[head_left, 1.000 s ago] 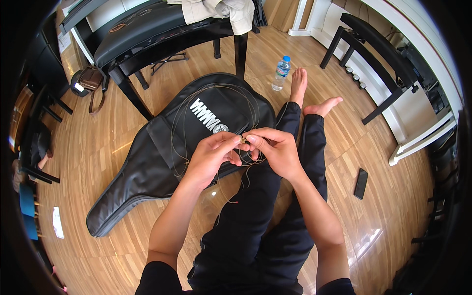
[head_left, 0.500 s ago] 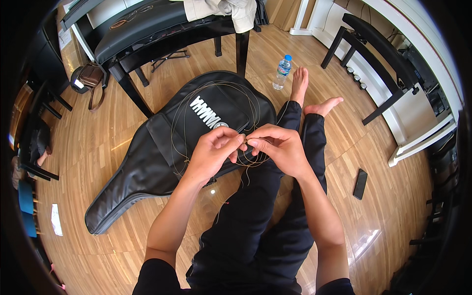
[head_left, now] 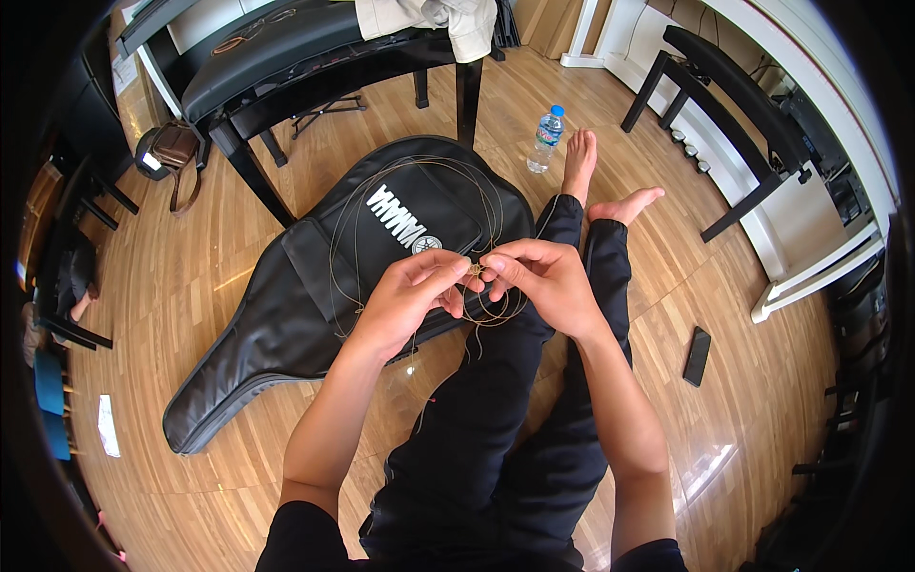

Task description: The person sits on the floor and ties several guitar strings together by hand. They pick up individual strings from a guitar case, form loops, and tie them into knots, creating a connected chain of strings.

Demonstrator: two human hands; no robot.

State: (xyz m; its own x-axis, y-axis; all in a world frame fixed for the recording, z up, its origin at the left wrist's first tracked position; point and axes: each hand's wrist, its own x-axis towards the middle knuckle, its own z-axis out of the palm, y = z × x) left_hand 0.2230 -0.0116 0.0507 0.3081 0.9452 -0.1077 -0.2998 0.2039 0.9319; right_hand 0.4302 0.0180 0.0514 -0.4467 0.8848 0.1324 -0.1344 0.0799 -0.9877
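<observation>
Nearest the camera, the person's dark-trousered legs point(head_left: 515, 429) stretched out across the wooden floor point(head_left: 238, 458), and both forearms rose from the lower edge to meet above the knees. The left hand point(head_left: 405, 300) and the right hand point(head_left: 543, 281) were each closed in a fingertip pinch on the same coiled guitar strings point(head_left: 472, 272) — thin, bronze-coloured wire whose loops fanned out over the thighs and onto the black guitar bag point(head_left: 315, 286) lying just beyond. Judging from the tangle at the fingertips, the work wanted a light, steady grip and slow feeding of one strand at a time, so the wire would neither kink nor spring loose. Right of the legs lay a dark phone point(head_left: 698, 357) on the floor. Farther off stood a water bottle point(head_left: 546, 138) beside the bare feet, then a black bench point(head_left: 286, 57).
</observation>
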